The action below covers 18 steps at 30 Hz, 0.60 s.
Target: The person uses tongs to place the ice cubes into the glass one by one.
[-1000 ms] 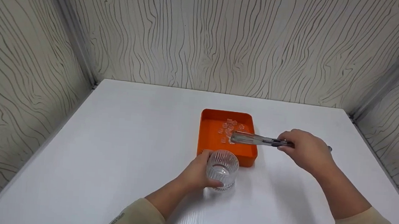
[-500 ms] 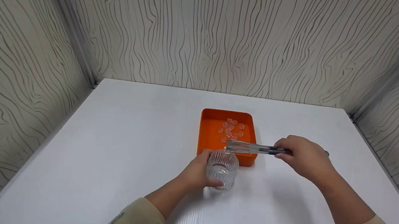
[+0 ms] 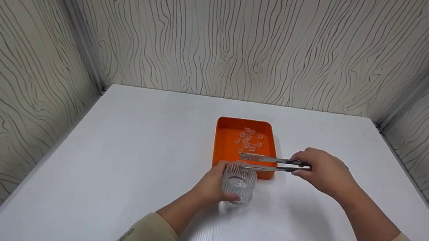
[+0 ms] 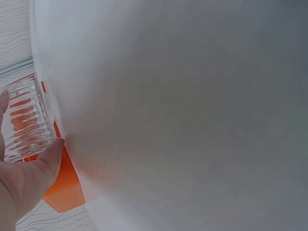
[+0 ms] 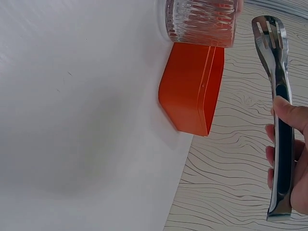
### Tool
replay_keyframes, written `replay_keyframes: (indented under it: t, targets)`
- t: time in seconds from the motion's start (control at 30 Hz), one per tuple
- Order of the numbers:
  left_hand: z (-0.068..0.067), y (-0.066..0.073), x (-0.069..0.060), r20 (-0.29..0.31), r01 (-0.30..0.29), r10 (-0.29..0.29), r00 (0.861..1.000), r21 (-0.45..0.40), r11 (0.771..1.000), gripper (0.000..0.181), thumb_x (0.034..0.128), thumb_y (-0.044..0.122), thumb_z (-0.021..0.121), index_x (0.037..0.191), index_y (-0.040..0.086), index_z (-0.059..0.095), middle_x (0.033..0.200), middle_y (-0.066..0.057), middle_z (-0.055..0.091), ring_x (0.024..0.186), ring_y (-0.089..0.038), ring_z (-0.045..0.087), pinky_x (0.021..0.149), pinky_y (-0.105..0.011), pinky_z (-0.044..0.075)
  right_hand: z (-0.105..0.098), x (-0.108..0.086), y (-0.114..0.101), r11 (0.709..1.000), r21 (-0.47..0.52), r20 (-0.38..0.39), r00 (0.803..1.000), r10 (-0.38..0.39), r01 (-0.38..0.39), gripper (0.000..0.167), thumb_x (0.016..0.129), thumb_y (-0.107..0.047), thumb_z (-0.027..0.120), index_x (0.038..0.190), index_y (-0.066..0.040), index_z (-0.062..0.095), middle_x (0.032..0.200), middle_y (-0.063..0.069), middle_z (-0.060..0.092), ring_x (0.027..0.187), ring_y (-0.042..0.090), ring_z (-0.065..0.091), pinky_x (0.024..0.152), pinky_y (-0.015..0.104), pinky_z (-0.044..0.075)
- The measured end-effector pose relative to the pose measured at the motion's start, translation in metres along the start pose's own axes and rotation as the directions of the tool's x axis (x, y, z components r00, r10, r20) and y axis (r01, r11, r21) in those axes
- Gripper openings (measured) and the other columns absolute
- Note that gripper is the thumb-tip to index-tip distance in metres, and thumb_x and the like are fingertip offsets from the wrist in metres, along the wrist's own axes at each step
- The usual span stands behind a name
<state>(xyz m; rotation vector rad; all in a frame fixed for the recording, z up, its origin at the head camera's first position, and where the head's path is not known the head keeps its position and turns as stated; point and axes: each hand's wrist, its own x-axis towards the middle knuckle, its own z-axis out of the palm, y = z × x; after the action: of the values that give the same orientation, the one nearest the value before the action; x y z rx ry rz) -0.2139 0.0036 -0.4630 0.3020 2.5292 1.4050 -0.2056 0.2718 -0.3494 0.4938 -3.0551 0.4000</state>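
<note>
A ribbed clear drinking glass (image 3: 245, 193) stands on the white table, and my left hand (image 3: 209, 186) grips it round its left side. In the left wrist view, thumb and fingers spread along the glass (image 4: 29, 125). My right hand (image 3: 325, 174) holds metal tongs (image 3: 260, 158) with dark grips, their two arms spread apart. One tong tip lies over the rim of the glass, the other over the tray. Beyond the glass, an orange tray (image 3: 223, 148) holds several small clear pieces (image 3: 247, 136) like ice cubes. Whether a piece lies in the glass I cannot tell.
The white table (image 3: 132, 144) extends on both sides of the tray. Panels with a wood-grain line pattern (image 3: 220, 40) close off the back and both sides. The tray stands directly behind the glass, nearly touching it in the head view.
The tongs have come from over the pieces in the tray toward the glass. Half a second ago they were closed with a small clear piece at the tip; now their arms are spread. Left hand unmoved.
</note>
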Motion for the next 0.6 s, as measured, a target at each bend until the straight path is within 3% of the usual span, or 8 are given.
replay_keyframes:
  t: [0.33, 0.6]
  targets:
    - [0.0008, 0.0009, 0.0004, -0.001, 0.024, -0.024, 1.000, -0.006, 1.000, 0.078, 0.0587, 0.030, 0.086, 0.120, 0.034, 0.038, 0.116, 0.014, 0.050, 0.110, -0.013, 0.048, 0.097, -0.042, 0.042, 0.0013, -0.0003, 0.0005, 1.000, 0.010, -0.001, 1.000, -0.003, 0.003, 0.024, 0.076, -0.018, 0.074, 0.097, -0.023, 0.066, 0.080, -0.012, 0.056, 0.074, 0.011, 0.052, 0.063, 0.030, 0.043]
    - [0.0002, -0.0006, -0.0001, -0.005, 0.009, -0.009, 1.000, 0.063, 0.998, 0.082, 0.0575, 0.032, 0.086, 0.123, 0.030, 0.036, 0.119, 0.009, 0.049, 0.111, -0.015, 0.048, 0.099, -0.043, 0.039, 0.0038, -0.0004, 0.0004, 1.000, -0.019, -0.041, 0.999, -0.019, 0.019, 0.030, 0.077, -0.018, 0.073, 0.105, -0.020, 0.063, 0.087, -0.006, 0.059, 0.081, 0.016, 0.056, 0.068, 0.037, 0.049]
